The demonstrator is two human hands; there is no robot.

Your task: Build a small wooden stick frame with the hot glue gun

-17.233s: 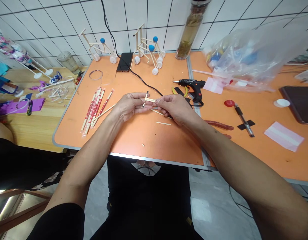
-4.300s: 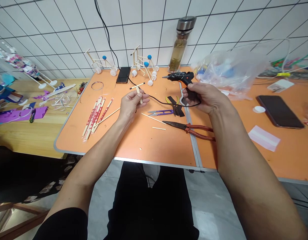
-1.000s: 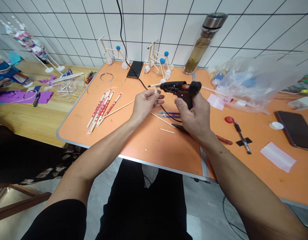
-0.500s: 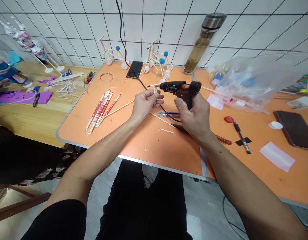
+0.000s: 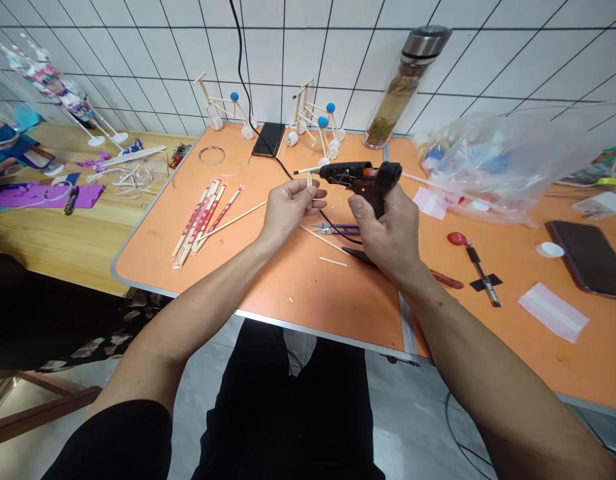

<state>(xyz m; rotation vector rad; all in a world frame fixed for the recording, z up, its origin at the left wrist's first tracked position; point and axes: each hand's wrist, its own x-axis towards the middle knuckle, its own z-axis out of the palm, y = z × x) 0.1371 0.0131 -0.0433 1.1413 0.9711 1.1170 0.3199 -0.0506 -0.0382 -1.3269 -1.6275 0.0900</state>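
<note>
My right hand (image 5: 388,227) is wrapped round the handle of a black hot glue gun (image 5: 353,173), whose small orange light is lit. Its nozzle points left, right at the wooden sticks (image 5: 309,179) pinched in my left hand (image 5: 294,203). One of these sticks stands upright and another lies across its top; whether the nozzle touches them I cannot tell. Below my hands lie scissors (image 5: 333,229) with blue handles, a loose stick (image 5: 321,238) and a short cut stick (image 5: 333,262). Red-handled pliers (image 5: 447,279) are partly hidden under my right arm.
Wrapped chopsticks (image 5: 201,220) lie at left. At the back stand stick models (image 5: 313,113) with blue balls, a phone (image 5: 269,139) and a glass bottle (image 5: 398,93). A clear plastic bag (image 5: 488,167), a pen (image 5: 483,273) and another phone (image 5: 591,257) are on the right. The gun's black cable (image 5: 241,60) crosses the table.
Almost nothing differs. Both hands, the glue gun and the sticks hold the same pose; the whole view has shifted very slightly.
</note>
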